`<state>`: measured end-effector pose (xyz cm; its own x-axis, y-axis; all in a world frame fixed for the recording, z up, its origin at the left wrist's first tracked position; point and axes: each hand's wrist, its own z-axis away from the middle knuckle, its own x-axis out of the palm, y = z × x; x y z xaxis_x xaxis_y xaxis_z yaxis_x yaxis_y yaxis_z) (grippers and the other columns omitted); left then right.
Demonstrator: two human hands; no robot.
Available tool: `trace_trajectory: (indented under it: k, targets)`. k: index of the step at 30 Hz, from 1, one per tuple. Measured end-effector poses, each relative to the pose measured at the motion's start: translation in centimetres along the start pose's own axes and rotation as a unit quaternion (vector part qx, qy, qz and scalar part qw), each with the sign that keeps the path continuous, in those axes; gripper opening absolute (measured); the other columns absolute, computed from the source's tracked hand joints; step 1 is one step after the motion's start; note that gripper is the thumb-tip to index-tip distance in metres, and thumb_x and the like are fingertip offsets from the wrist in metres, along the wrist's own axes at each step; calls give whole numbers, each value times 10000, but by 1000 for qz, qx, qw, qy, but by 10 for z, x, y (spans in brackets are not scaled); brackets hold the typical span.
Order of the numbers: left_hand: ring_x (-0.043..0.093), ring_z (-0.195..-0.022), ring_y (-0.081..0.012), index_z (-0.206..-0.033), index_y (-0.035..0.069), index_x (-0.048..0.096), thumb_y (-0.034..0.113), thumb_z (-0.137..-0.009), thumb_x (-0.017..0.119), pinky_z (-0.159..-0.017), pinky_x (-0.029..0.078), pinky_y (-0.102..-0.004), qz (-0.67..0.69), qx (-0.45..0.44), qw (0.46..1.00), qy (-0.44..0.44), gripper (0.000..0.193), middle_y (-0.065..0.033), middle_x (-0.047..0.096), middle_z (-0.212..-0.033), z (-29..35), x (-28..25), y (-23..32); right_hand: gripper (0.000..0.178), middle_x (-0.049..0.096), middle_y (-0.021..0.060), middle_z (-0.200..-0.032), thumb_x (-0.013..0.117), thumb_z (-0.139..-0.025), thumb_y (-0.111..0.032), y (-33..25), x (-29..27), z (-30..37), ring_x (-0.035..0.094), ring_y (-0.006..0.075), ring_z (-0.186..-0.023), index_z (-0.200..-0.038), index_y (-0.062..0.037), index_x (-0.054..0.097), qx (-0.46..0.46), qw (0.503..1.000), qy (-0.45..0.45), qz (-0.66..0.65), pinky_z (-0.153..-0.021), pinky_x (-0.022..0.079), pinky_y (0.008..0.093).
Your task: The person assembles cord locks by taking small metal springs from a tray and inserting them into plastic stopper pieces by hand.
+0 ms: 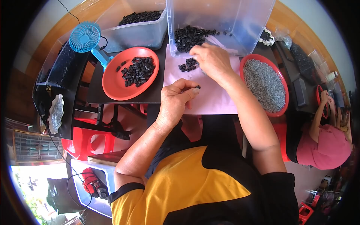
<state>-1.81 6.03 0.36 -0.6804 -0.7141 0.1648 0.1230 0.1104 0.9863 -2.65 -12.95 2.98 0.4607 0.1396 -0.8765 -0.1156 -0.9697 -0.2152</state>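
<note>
My left hand [176,103] pinches one small black plastic piece [198,87] between thumb and fingertips above a pale pink sheet [213,97]. My right hand [212,60] reaches forward, fingers bent down, touching a small heap of black pieces [188,64] on the sheet. Just beyond it a clear plastic bin [228,22] lies tipped, with several more black pieces [187,36] spilling from its mouth. A red plate [112,82] to the left holds a pile of black pieces [138,70]. A red plate [282,86] to the right holds small grey parts [264,84].
A second clear bin [142,33] with black pieces stands at the back left beside a blue hand fan [85,37]. Red stools [84,140] sit under the dark table [150,95]. Another person in a pink top [324,144] works at the right.
</note>
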Motion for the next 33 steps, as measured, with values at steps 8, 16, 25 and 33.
trace_trajectory:
  k: [8, 16, 25, 33]
  targets:
    - [518, -595, -53, -950, -15, 696, 30, -881, 694, -565, 413, -204, -20, 4, 1000, -14, 82, 1, 626, -759, 3, 0, 1, 115, 657, 118, -950, 641, -868, -161, 1, -5, 9, 661, 325, -881, -947, -123, 716, 12, 994, -100, 52, -763, 503, 479]
    - [525, -602, -56, -951, -20, 693, 27, -878, 688, -574, 421, -209, -50, 1, 999, -11, 87, 2, 623, -758, 2, 1, 3, 251, 661, 147, -1035, 614, -859, -86, 3, -2, -30, 656, 348, -965, -1093, -111, 703, 58, 995, 32, 70, -841, 511, 463]
    - [533, -622, -56, -954, -15, 691, 11, -883, 679, -580, 428, -205, -40, -2, 999, -22, 77, -4, 635, -782, 2, -2, 1, 221, 676, 116, -1061, 597, -875, -224, 18, 16, -79, 664, 332, -992, -1036, -202, 746, -3, 998, -60, 35, -875, 505, 458]
    - [529, -623, -53, -954, -16, 678, 12, -883, 684, -563, 449, -210, -22, 4, 999, -33, 77, -10, 643, -788, 0, -6, -1, 287, 607, 105, -1139, 584, -935, -326, 13, 21, -63, 580, 339, -1119, -1172, -214, 701, -58, 988, -114, 85, -943, 474, 460]
